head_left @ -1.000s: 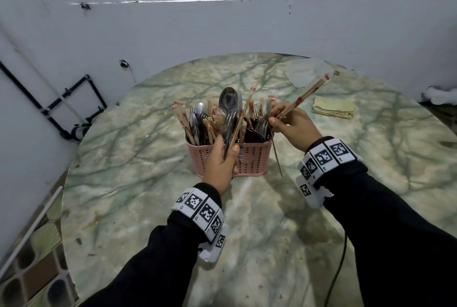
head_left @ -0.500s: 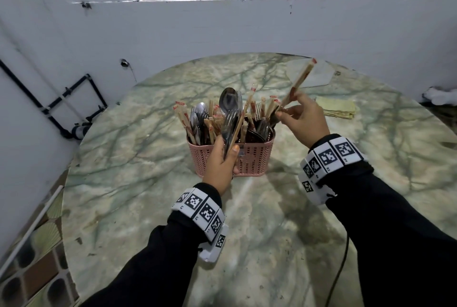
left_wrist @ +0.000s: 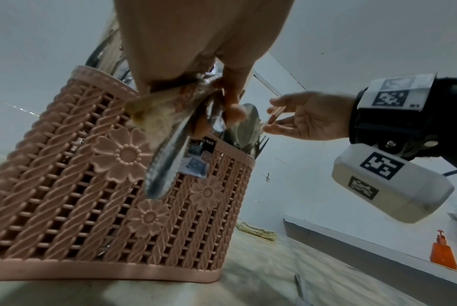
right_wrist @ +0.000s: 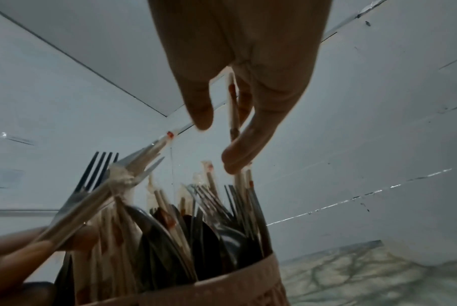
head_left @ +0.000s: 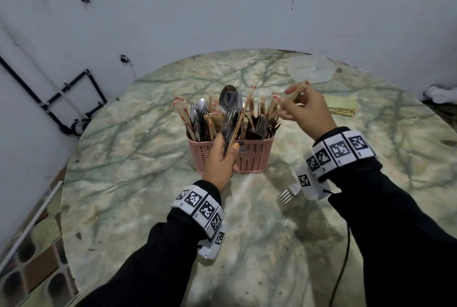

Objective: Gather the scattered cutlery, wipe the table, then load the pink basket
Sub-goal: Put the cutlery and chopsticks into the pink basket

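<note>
The basket (head_left: 249,158) was dusty pink, its lattice walls moulded with rope twists and flower reliefs (left_wrist: 122,154), and it carried a black-and-white label (left_wrist: 199,157). The chopsticks (head_left: 184,116) in it were pale wood in clear wrappers with red printed ends. The spoon (head_left: 228,96) and the fork (head_left: 286,194) on the table were plain silver metal. The table (head_left: 138,158) was cream marble with dark green veining. The folded cloth (head_left: 342,106) was pale yellow. Both sleeves (head_left: 395,220) were black, and the wristbands (head_left: 338,150) were white with black square codes. The bottle (left_wrist: 443,255) was orange.
</note>
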Tool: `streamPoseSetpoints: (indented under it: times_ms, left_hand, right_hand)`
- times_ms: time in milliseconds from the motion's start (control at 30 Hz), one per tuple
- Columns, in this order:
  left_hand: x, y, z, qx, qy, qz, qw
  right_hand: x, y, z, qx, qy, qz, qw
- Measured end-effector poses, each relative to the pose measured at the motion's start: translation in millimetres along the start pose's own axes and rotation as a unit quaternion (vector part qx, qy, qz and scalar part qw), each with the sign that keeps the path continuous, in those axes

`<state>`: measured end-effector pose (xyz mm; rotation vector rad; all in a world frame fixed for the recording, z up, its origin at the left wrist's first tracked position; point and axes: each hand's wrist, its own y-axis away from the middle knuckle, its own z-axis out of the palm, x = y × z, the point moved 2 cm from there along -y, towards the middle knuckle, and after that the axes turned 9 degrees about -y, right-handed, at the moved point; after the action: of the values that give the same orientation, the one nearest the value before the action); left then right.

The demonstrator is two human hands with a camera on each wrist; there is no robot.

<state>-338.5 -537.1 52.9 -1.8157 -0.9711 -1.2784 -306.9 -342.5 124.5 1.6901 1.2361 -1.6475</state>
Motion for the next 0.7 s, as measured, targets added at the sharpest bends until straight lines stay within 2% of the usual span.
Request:
streamPoseSetpoints:
  times_ms: [67, 133, 200, 400, 467, 533, 600, 667, 700]
  left_hand:
    - [0.6, 0.3, 0.6, 0.002, 0.0, 0.003, 1.0]
    - [0.4, -0.2, 1.5, 0.006, -0.004, 0.005, 1.0]
    - [-0.3, -0.6, 2.1, 0.008, -0.005, 0.005, 1.0]
    - [1.6, -0.9, 0.6, 0.001, 0.01, 0.007, 1.0]
    - [1.9, -0.1, 1.0, -0.002, 0.015, 0.011, 1.0]
    - [3.2, 1.4, 1.9, -0.005, 0.028, 0.011, 1.0]
    - [3.8, 3.3, 0.7, -0.004, 0.054, 0.008, 0.999]
    - [3.4, 3.9, -1.8, 0.008, 0.076, 0.005, 0.997]
    - [3.1, 4.0, -2.1, 0.01, 0.082, 0.007, 0.997]
  right_hand:
    - [-0.2, 0.1, 3.5, 0.03, 0.005, -0.018, 0.999]
    - [5.5, -0.2, 8.3, 0.043, 0.112, -0.036, 0.992]
    - [12.4, 1.1, 12.1, 0.037, 0.211, -0.045, 0.976]
    - [12.7, -2.8, 14.4, 0.014, 0.311, -0.011, 0.95]
    - [13.2, -4.4, 15.8, -0.008, 0.299, 0.007, 0.954]
    - [10.2, -1.6, 14.3, -0.019, 0.237, 0.014, 0.971]
    - [5.9, 5.1, 6.8, 0.015, 0.195, 0.033, 0.98]
    - [-0.9, 16.5, -2.9, 0.071, 0.224, 0.06, 0.97]
    - [-4.7, 23.0, -4.3, 0.064, 0.24, 0.072, 0.966]
